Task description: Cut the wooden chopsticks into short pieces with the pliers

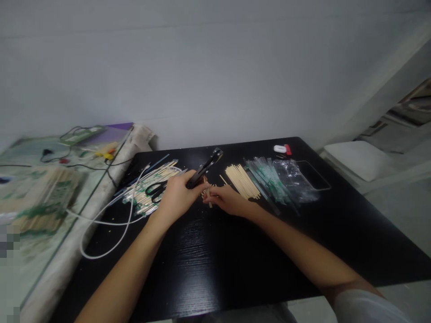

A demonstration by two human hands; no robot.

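My left hand point(177, 196) is closed around a dark, long-handled tool point(206, 167) that slants up and to the right above the black table point(235, 260). Its lower end meets a short wooden stick point(208, 197) pinched in my right hand point(227, 198). Both hands sit close together at the table's middle. A loose fan of bare wooden sticks point(241, 180) lies just right of my right hand. Left of my left hand lies a heap of wrapped sticks point(151, 188) with black-handled scissors point(155, 190) on top.
Clear and green plastic wrappers point(276, 179) are piled at the right. A small white and red item point(283, 149) sits near the far edge. A white cable point(111, 220) loops over the table's left side. A cluttered glass-topped surface point(50, 188) stands at the left.
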